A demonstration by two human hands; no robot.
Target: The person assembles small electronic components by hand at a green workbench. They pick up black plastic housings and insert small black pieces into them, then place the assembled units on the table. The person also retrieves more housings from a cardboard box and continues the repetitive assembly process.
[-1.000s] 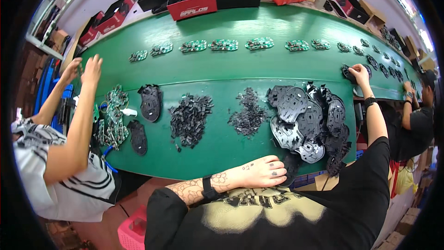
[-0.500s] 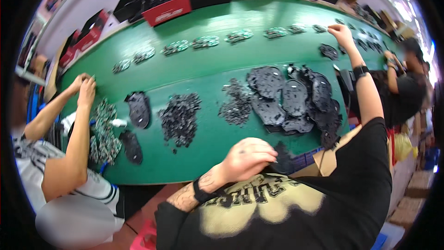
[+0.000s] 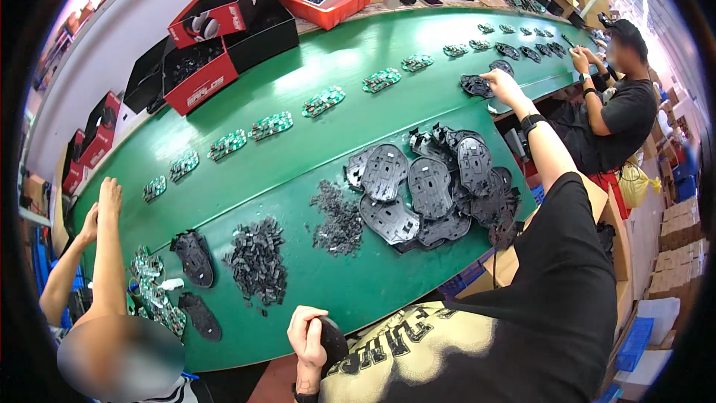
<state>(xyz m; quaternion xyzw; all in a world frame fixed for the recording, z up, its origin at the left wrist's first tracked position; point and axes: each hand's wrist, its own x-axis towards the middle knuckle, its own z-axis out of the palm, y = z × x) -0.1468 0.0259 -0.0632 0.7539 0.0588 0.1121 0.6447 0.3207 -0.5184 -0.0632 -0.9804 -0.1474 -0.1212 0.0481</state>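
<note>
In my left hand (image 3: 304,334), close to my shirt at the table's near edge, is a dark rounded plastic shell (image 3: 333,339), gripped along its side. My right hand (image 3: 507,88) reaches far across the green table, its fingers drawn together at the edge of a black shell (image 3: 475,86); whether they pinch something small is too hard to see. Another black shell (image 3: 501,67) lies just behind it. Between my arms is a heap of black moulded shells (image 3: 430,186). Green circuit boards (image 3: 324,101) lie in a spaced row beyond the heap.
Two piles of small black pieces (image 3: 257,261) lie left of the heap. A person's hands (image 3: 104,205) are at the left end, near a tangle of boards (image 3: 155,291). Another person (image 3: 615,97) works at the far right. Red and black boxes (image 3: 200,75) line the back edge.
My view has shifted, showing more of the far right. My right hand has gone from beside a circuit board to a black shell. My left hand has turned, showing its dark shell clearly.
</note>
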